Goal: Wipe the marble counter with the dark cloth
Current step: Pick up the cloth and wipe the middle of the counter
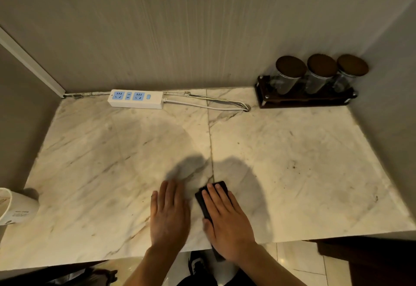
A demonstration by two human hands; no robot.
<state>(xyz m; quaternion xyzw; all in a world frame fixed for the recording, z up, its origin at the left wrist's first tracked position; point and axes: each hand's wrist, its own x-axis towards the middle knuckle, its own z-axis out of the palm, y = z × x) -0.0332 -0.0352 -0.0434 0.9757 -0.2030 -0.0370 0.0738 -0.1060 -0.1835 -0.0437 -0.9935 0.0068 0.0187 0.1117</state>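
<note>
The dark cloth [203, 202] lies flat near the front edge of the marble counter [304, 161], just right of the seam between two slabs. My right hand [227, 222] presses flat on top of it, fingers straight and together, hiding most of the cloth; a dark end of it sticks out past the counter edge below my palm. My left hand [168, 216] rests palm down on the bare marble just to the left, holding nothing. Small dark specks dot the right slab.
A white power strip [136, 99] with its cable [209, 103] lies along the back wall. Three lidded glass jars on a dark wooden rack [304, 98] stand in the back right corner. A white paper cup [15, 207] sits at the left edge. Walls close three sides.
</note>
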